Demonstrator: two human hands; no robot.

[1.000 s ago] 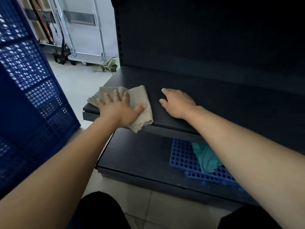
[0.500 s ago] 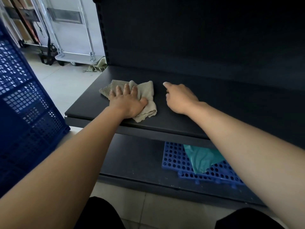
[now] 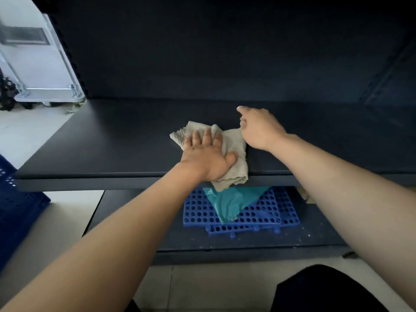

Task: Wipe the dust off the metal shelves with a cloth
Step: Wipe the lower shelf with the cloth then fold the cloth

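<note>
A dark metal shelf (image 3: 108, 140) runs across the middle of the head view. On it lies a crumpled beige cloth (image 3: 236, 158), one corner hanging over the front edge. My left hand (image 3: 207, 156) presses flat on the cloth with fingers spread and straight. My right hand (image 3: 258, 127) rests on the shelf just right of the cloth, its heel touching the cloth's upper right edge, fingers loosely bent and the index finger stretched toward the back. It holds nothing.
A lower shelf (image 3: 315, 230) carries blue perforated plastic tiles (image 3: 198, 212) with a teal bag (image 3: 231, 201) on them. A blue plastic crate (image 3: 13, 199) stands at the left. A metal cart (image 3: 40, 82) is on the tiled floor beyond. The dark back panel (image 3: 225, 52) closes the rear.
My left hand has slid the cloth rightward along the shelf, away from its left end, and closer to the front edge. The cloth now touches my right hand.
</note>
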